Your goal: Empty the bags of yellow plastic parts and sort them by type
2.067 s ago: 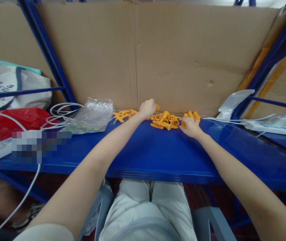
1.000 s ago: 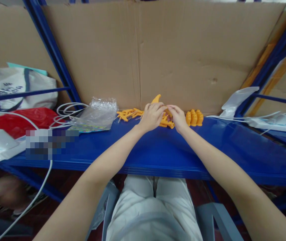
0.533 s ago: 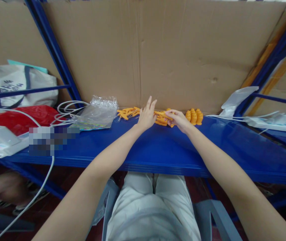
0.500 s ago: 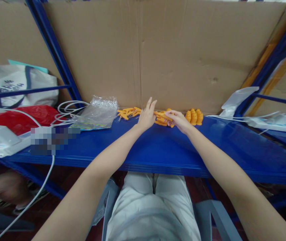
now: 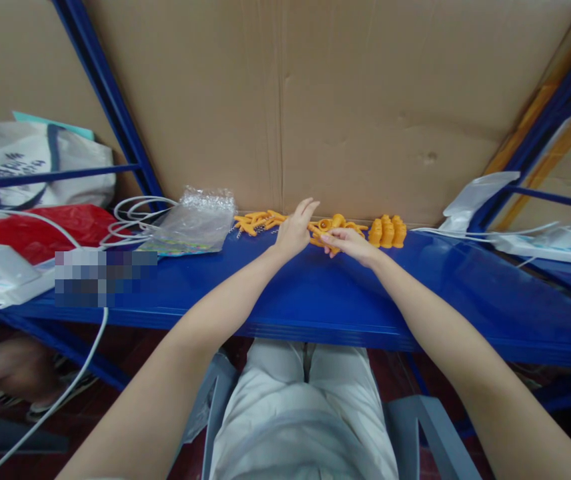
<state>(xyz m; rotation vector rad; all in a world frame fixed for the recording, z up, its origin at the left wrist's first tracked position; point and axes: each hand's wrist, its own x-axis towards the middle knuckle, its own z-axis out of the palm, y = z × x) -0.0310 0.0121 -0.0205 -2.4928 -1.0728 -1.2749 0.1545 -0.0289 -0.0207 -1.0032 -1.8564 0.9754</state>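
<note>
Between my hands is a small orange plastic piece (image 5: 315, 234). My right hand (image 5: 353, 243) pinches its right end with thumb and fingertips. Raised and slightly spread are the outer fingers of my left hand (image 5: 294, 233), whose inner fingers meet the piece's left end; that grip is partly hidden. Just behind the hands lie loose orange parts (image 5: 338, 221), one with a round opening. To the left is a pile of thin branching orange pieces (image 5: 260, 221) with small metal chains beside them. Several bulging orange figures (image 5: 388, 232) stand close together on the right.
The blue shelf (image 5: 325, 293) is backed by a cardboard wall (image 5: 355, 113). Leftward are a clear plastic bag (image 5: 193, 223), white cables (image 5: 128, 220), a red bag (image 5: 60, 230) and a power strip (image 5: 10, 288). Another person's leg (image 5: 10, 367) shows below left.
My right hand has shifted slightly left and lower with the orange piece, exposing more loose orange parts behind it. My left hand stays nearly in place, fingers tilted a little more rightward.
</note>
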